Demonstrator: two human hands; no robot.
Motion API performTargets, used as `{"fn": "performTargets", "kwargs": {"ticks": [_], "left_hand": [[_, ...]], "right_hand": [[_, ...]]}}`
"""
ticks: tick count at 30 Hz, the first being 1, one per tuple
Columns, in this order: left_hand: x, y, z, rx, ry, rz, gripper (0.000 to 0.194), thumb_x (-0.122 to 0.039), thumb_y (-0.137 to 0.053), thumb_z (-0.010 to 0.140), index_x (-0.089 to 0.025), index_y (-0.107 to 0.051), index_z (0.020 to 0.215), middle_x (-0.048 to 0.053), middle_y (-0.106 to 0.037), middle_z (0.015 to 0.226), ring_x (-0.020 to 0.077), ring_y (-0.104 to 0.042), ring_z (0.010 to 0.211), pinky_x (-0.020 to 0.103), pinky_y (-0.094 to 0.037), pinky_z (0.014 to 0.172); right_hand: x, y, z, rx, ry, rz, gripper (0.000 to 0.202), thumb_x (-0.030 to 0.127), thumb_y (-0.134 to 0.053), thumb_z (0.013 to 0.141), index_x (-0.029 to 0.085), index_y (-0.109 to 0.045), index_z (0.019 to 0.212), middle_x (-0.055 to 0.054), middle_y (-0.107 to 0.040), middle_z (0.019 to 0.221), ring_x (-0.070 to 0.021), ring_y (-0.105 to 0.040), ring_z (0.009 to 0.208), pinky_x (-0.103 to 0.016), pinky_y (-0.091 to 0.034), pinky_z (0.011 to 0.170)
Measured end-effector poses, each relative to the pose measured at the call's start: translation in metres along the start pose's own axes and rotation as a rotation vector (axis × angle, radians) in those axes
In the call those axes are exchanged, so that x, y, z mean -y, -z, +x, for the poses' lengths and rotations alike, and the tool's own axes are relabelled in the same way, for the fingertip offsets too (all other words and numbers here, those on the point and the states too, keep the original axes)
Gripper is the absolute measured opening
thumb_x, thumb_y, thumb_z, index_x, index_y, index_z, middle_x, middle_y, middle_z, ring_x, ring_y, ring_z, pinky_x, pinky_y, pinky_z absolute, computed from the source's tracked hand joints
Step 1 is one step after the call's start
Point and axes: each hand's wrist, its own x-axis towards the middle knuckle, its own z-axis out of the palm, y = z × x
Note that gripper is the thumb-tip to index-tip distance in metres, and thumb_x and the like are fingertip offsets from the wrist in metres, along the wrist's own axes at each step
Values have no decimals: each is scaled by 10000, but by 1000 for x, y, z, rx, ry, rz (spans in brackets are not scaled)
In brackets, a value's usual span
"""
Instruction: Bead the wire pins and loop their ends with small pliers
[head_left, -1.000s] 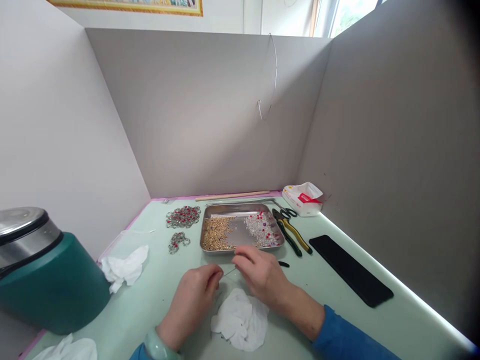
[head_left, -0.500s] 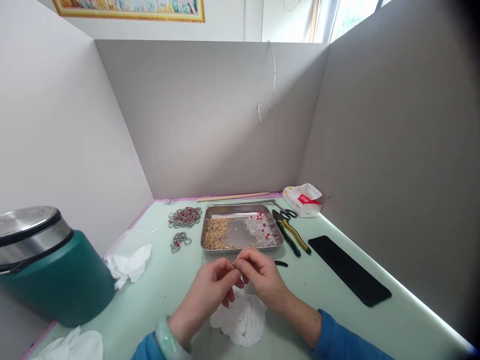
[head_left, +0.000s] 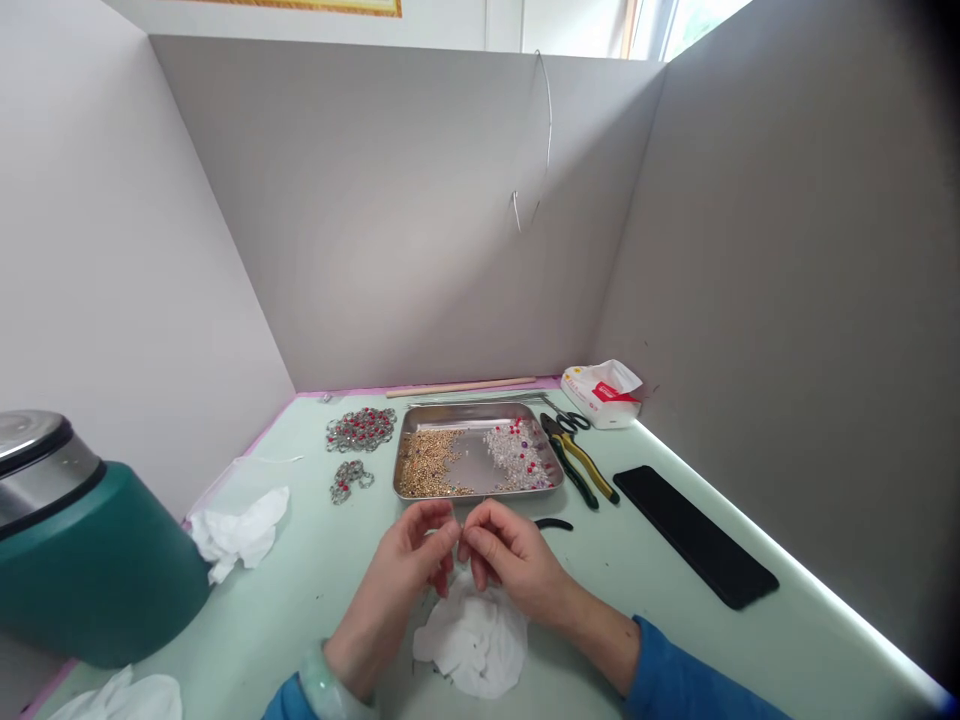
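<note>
My left hand and my right hand meet just in front of the metal tray, thumbs and fingertips pinched close together. Something too small to make out sits between the fingertips. Gold beads fill the tray's left side, and clear beads mixed with red and purple ones lie on its right. Below my hands is a crumpled white tissue. Two piles of silver chain with red beads, one larger and one smaller, lie left of the tray.
Right of the tray are pliers, scissors, a tissue pack and a black phone-like slab. A green container and crumpled tissues stand at left. A wooden stick lies behind the tray. Grey partitions enclose the table.
The view has shifted slightly, tilting down. My left hand has moved a little left, and its fingertips are slightly farther from the right ones.
</note>
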Motion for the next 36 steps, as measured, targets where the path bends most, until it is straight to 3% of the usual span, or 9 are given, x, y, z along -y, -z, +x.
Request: {"fn": "performTargets", "kwargs": {"ticks": [2,7,12,17,20,26,29,32,36], "left_hand": [[0,1,-1,17,16,-42,344,-352,-618,748,-147,-566,1020,-12,-539,699,75,-435,497,208,-359,459],[-6,0,-3,-13,-64,60,166,-301,-632,728,-136,-621,716,-8,-546,588,91,-435,529,205,-351,498],[-8,-1,-2,-95,-65,109,154,-294,-655,683,-142,-666,701,12,-603,617,110,-461,542,226,-388,530],[-4,-1,-1,-125,-110,200,142,-293,-653,677,-156,-688,696,32,-657,677,122,-488,559,230,-409,539],[-4,-2,-2,-158,-121,265,149,-303,-650,674,-163,-697,694,39,-670,695,137,-513,574,238,-426,546],[-5,-2,-1,-154,-103,183,145,-290,-668,659,-153,-688,704,17,-638,615,140,-535,586,243,-452,583],[-4,0,-1,-143,-90,124,153,-289,-669,676,-148,-681,735,2,-614,588,128,-529,578,235,-446,579],[-4,2,-2,-137,-66,55,164,-294,-665,695,-143,-671,759,0,-604,596,120,-530,575,236,-449,587],[-4,2,-3,-138,-64,-4,176,-313,-666,696,-145,-660,748,7,-611,631,126,-547,592,262,-470,623]], "right_hand": [[0,-1,-1,29,1,19,177,332,-481,882,170,-489,812,10,-594,728,-56,-487,477,-191,-321,461],[-1,-3,0,35,-66,65,157,331,-480,868,180,-458,831,9,-617,725,-64,-509,438,-186,-280,408],[3,-3,1,14,-79,-35,74,224,-549,782,180,-492,801,36,-534,681,-80,-493,526,-185,-354,445],[6,-1,-1,-84,109,-361,83,103,-561,728,183,-539,719,15,-523,747,-112,-502,689,-212,-406,588],[6,0,-3,-122,170,-500,92,118,-551,766,179,-558,697,14,-536,736,-106,-517,660,-222,-397,606],[4,-5,-4,-36,-10,-206,12,179,-536,797,176,-542,788,2,-636,755,-91,-552,540,-205,-418,500],[4,-6,-3,-28,-91,-16,83,224,-578,769,177,-511,776,12,-622,681,-85,-518,469,-196,-402,425],[3,-5,-2,-26,-112,111,140,248,-618,742,175,-500,762,52,-559,537,-86,-500,418,-211,-423,429],[1,-5,-1,-43,-94,165,164,269,-634,732,170,-508,766,58,-553,500,-92,-518,405,-224,-435,454]]}}
